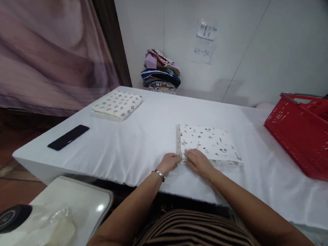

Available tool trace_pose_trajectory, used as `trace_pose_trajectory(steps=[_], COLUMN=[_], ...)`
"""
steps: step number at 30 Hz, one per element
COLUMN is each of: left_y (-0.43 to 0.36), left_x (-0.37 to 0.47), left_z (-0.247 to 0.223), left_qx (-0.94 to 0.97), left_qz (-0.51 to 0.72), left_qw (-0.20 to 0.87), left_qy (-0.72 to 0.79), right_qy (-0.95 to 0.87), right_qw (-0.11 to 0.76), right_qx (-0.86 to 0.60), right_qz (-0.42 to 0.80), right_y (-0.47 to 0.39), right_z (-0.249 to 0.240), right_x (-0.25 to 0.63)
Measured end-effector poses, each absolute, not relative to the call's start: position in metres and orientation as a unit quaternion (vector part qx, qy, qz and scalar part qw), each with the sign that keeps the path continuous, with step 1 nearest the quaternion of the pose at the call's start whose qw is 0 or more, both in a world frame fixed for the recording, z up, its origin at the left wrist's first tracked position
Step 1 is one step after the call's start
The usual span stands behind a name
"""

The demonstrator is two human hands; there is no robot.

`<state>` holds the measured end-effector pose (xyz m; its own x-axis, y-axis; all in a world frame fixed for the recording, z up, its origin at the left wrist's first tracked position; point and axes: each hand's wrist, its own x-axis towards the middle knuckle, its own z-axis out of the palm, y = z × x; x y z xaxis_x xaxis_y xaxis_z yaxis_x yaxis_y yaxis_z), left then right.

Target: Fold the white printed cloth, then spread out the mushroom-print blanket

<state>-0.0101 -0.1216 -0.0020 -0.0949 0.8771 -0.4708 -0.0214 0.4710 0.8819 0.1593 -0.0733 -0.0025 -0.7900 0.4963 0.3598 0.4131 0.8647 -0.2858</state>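
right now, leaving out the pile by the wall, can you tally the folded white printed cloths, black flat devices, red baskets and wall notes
Folded white printed cloths: 2
Black flat device: 1
Red basket: 1
Wall notes: 2
Total: 6

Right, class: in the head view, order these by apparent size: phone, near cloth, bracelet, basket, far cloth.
Largest to smallest:
1. Basket, cut off by the frame
2. Near cloth
3. Far cloth
4. Phone
5. Bracelet
The cloths' true order is unsure: one lies nearer the camera.
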Motion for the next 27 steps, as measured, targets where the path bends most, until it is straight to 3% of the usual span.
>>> trace_pose_trajectory(steps=[9, 22, 27], left_y=[-0.120, -0.111, -0.120], left_x=[-0.010, -0.011, -0.006], left_z=[0.003, -0.003, 0.007], left_qx=[0.329, 0.527, 0.600], left_qz=[0.402, 0.291, 0.329], left_qw=[0.575, 0.322, 0.189], left_qy=[0.633, 0.731, 0.705], right_qy=[-0.929, -0.935, -0.934], right_qw=[0.260, 0.246, 0.236], right_qx=[-0.245, -0.250, -0.267], right_qz=[0.097, 0.043, 0.038], right_y=[-0.075, -0.080, -0.081], right_z=[-0.008, -0.016, -0.014], right_x=[0.155, 0.153, 0.149])
